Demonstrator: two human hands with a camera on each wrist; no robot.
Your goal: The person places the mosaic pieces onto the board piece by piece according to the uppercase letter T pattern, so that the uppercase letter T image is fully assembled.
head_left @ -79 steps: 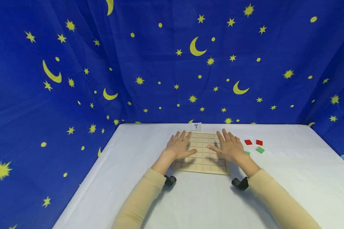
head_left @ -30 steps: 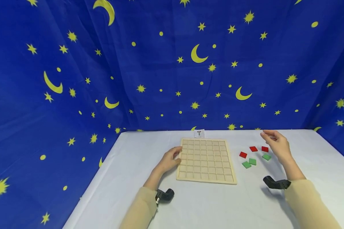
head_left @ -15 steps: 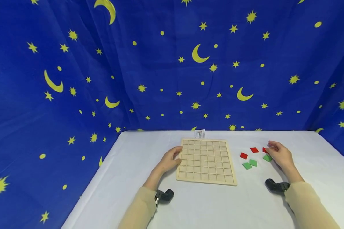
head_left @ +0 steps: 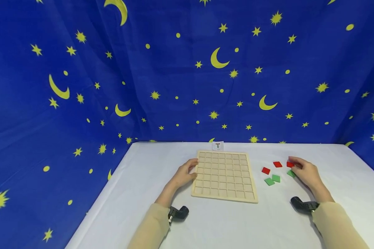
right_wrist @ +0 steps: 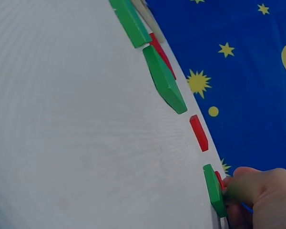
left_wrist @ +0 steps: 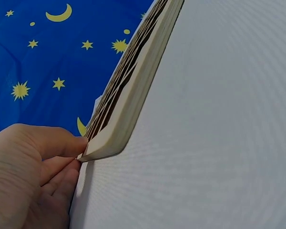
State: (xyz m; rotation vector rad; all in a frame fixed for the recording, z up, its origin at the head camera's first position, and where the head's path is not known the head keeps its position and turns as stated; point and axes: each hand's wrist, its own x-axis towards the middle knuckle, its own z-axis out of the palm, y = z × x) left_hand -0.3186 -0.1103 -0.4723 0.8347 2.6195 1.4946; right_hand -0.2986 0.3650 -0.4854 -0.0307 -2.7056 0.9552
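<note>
In the head view a square wooden grid board (head_left: pixel 225 175) lies on the white table. My left hand (head_left: pixel 184 173) grips its left edge, finger and thumb set apart along the rim. The left wrist view shows the fingertips at the corner of the board (left_wrist: pixel 126 117). Off to the right, my right hand (head_left: pixel 308 173) reaches down to a red tile (head_left: pixel 290 164), its finger and thumb on either side of it. Just nearer to me is a green tile (head_left: pixel 291 173), which in the right wrist view partly hides the red tile (right_wrist: pixel 219 180) and the fingertips.
Two more red tiles (head_left: pixel 277 164) and two more green tiles (head_left: pixel 276 178) lie between the board and my right hand. A small printed card (head_left: pixel 218 146) is behind the board. A blue curtain (head_left: pixel 174 76) with stars and moons surrounds the table (head_left: pixel 224 221).
Both hands have left their spread pose over the board. The left hand has moved to the board's left edge; the right has swung right, then lowered onto the far red tile.
</note>
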